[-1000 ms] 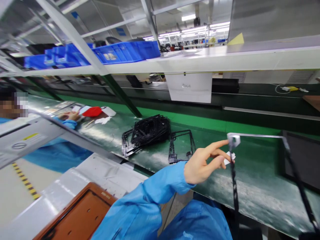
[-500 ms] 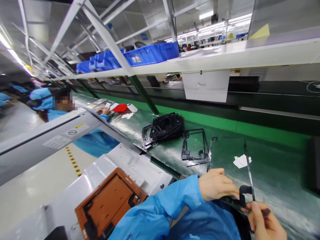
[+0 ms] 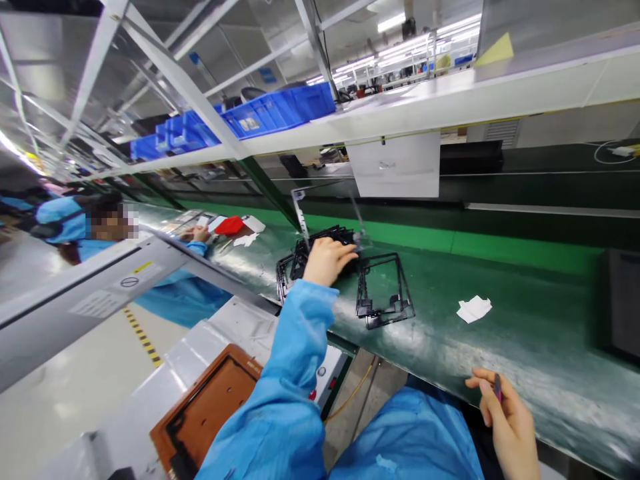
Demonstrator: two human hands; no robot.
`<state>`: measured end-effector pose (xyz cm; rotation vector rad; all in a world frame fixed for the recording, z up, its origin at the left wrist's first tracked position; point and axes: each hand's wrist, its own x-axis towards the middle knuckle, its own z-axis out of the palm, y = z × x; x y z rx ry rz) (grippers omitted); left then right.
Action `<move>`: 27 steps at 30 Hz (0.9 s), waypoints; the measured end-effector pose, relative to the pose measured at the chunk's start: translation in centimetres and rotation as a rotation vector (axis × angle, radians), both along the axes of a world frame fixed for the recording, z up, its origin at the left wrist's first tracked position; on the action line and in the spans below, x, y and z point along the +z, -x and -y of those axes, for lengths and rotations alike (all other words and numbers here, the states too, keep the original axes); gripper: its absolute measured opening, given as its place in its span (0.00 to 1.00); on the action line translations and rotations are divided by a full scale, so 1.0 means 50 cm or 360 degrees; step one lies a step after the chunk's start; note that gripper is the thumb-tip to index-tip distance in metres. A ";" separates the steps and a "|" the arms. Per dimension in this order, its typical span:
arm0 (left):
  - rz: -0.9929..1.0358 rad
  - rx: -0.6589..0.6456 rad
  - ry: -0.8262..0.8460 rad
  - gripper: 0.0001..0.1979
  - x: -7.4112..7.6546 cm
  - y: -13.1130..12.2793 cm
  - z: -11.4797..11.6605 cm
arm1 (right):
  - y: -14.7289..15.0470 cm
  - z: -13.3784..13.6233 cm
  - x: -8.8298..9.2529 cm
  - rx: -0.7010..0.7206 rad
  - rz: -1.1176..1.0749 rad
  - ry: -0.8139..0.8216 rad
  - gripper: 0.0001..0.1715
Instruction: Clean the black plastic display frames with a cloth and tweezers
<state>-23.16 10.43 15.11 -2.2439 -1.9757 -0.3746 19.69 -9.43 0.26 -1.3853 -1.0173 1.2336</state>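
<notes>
My left hand [image 3: 327, 260] reaches over a pile of thin black rectangular frames [image 3: 300, 257] on the green bench, its fingers closed on one frame [image 3: 300, 210]. That frame tilts up behind the hand, partly blurred, and its lower part is hidden. Right of the pile, a few more black frames [image 3: 386, 310] lie loosely stacked. Low at the bench's near edge, my right hand [image 3: 510, 413] has its fingers curled round a small, slim dark tool [image 3: 497, 388]. Its exact kind cannot be made out.
A crumpled white paper [image 3: 474, 309] lies on the green bench [image 3: 435, 347]. To the left, a machine carries a brown fixture plate [image 3: 215, 407]. Beyond it a co-worker [image 3: 65, 227] sits at the bench. Blue bins [image 3: 280, 110] line the shelf above.
My left hand has carried a frame from beside my right hand leftward and away from me to the pile. The right hand has let go of the frame and still holds the slim tool.
</notes>
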 end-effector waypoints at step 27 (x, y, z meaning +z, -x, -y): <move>0.1640 0.0633 0.0467 0.22 -0.176 -0.125 0.062 | -0.032 0.042 0.123 0.0151 0.0242 -0.0013 0.29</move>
